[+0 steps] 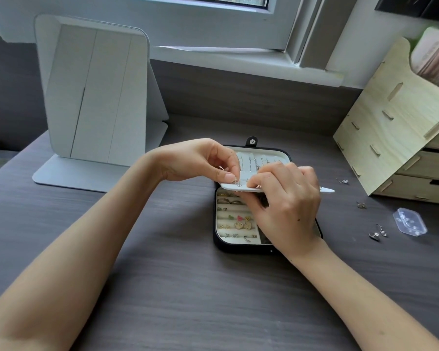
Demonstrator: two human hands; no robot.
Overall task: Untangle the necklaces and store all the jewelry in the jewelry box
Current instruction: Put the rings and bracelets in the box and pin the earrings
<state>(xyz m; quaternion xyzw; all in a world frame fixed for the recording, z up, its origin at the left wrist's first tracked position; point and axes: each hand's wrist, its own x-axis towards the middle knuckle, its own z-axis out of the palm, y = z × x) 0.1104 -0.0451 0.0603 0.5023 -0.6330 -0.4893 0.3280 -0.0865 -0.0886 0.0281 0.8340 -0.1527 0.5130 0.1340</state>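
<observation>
A black jewelry box [219, 245] lies open on the grey desk, its cream tray holding rings and several small earrings [241, 224]. Thin necklaces [254, 163] hang inside the raised lid. A white inner flap [235, 187] is lifted over the tray. My left hand [200, 160] pinches a small silver earring at the flap's edge. My right hand [287, 201] holds the flap from the right, with its thumb on top and its fingers underneath, and hides the tray's right side.
Loose silver earrings [377, 233] lie on the desk to the right, with two more [361, 205] [343, 181] farther back and a small clear plastic case [409, 221]. A wooden drawer organiser [401, 127] stands at the right. A white folding mirror [96, 97] stands at the back left.
</observation>
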